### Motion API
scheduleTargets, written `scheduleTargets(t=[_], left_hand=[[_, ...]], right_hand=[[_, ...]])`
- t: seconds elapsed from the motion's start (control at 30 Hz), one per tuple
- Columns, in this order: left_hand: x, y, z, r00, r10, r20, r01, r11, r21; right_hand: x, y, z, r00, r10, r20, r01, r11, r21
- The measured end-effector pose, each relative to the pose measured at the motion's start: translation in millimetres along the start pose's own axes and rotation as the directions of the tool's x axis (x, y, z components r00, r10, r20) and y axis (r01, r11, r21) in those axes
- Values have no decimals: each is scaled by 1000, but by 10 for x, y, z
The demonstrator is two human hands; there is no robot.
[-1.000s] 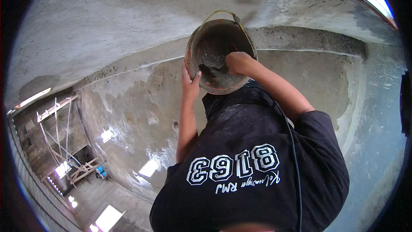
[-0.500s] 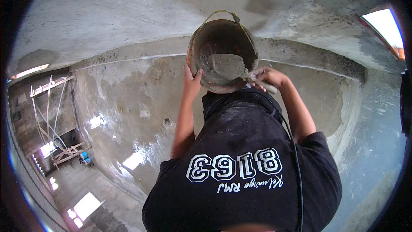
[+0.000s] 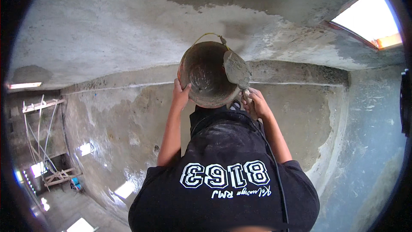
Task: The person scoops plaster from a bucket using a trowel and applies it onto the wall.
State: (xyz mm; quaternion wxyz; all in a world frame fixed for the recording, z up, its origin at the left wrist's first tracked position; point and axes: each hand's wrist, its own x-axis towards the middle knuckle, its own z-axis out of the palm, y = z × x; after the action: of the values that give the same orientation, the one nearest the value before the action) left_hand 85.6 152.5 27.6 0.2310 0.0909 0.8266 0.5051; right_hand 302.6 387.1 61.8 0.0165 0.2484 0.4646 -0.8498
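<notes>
A mortar-stained bucket (image 3: 206, 77) tips its mouth toward me, its thin wire-like handle arched over the far rim. My left hand (image 3: 182, 93) grips its left side by the rim, thumb on the edge. Inside, the wall is coated with wet grey residue. My right hand (image 3: 254, 103) is closed around the handle of a trowel (image 3: 237, 69). Grey mortar covers the trowel's blade, which overlaps the bucket's right rim, pointing away from me. Part of the trowel's handle is hidden by my fingers.
A wall (image 3: 120, 34) with damp dark plaster patches rises ahead. A bright window opening (image 3: 369, 17) is at upper right. Wooden scaffolding (image 3: 43, 137) stands at far left near a blue object (image 3: 75, 184). A black cable (image 3: 274, 167) runs down my shirt.
The trowel has come up out of the bucket to its right rim, blade turned to point away. The bucket sits slightly lower and further left in view; my left hand keeps its hold.
</notes>
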Motion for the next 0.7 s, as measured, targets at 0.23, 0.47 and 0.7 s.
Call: scheduleTargets(t=[0.23, 0.47, 0.7], left_hand=[[117, -12, 1, 997, -71, 15, 71, 997, -43], [-23, -61, -113, 987, -154, -46, 155, 988, 5], [-49, -304, -304, 981, -140, -133, 136, 990, -42]], right_hand=[[22, 119, -252, 984, -130, -121, 133, 991, 18], [140, 63, -305, 824, -507, -253, 363, 815, -452], [104, -826, 173, 966, -233, -109, 238, 971, 36]])
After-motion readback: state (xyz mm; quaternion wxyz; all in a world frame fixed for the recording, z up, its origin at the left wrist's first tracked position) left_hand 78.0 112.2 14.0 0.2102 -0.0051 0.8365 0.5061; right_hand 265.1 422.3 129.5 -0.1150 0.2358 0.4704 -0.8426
